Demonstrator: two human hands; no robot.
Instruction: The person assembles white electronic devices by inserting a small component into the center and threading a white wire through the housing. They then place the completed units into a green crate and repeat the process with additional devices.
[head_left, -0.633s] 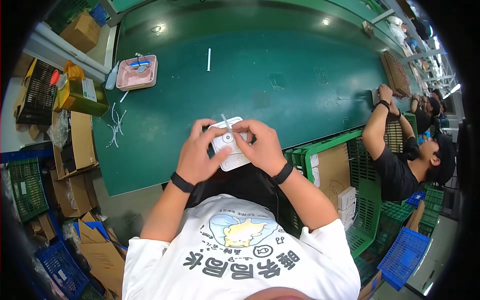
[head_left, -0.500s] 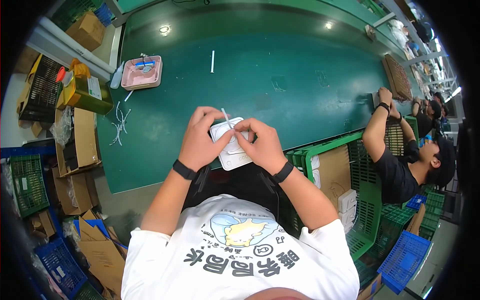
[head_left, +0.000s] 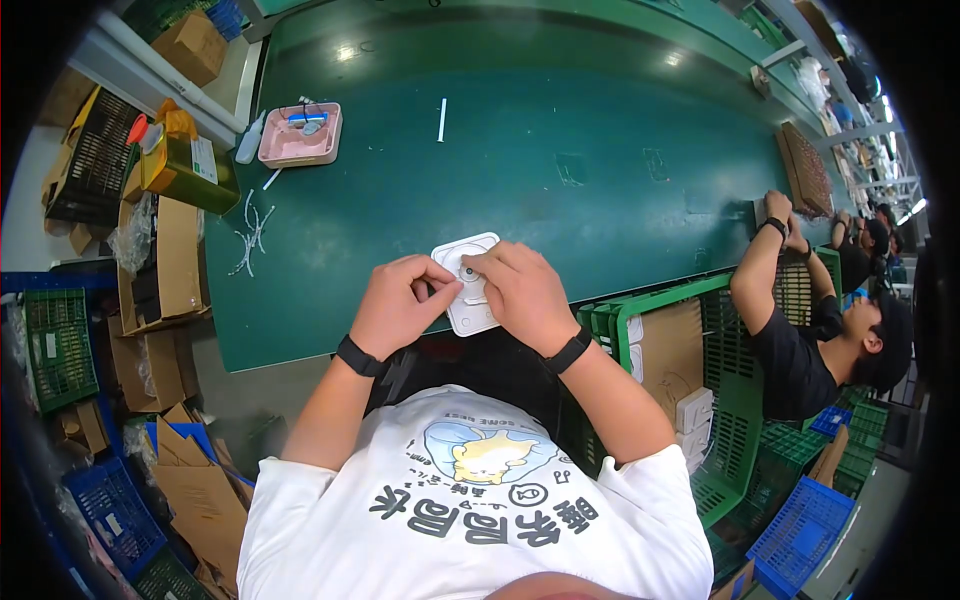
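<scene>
A white plastic housing (head_left: 468, 246) with rounded corners, a circular recess and a small dark round centre lies at the table's near edge, partly hidden by my hands. My right hand (head_left: 525, 298) grips it on its right side, fingertips bent over the face beside the dark centre. Along the left edge is my left hand (head_left: 400, 302), fingers curled and thumb against the fingertips; whatever sits in that pinch is too small to make out. A white strip (head_left: 442, 120) lies farther off on the green table (head_left: 380, 200).
At the far left stand a pink tray (head_left: 330, 150) with small items, a clear bottle (head_left: 250, 140) and a yellow-green can (head_left: 190, 175). Cut strip pieces (head_left: 255, 235) lie nearby. On my right, a green crate (head_left: 735, 390) holds cardboard and white housings; beyond it a person (head_left: 810, 345) works.
The pale strip that stuck up between my fingers no longer shows. My left fingers went from spread above the housing to curled at its left edge; my right fingers moved onto its centre.
</scene>
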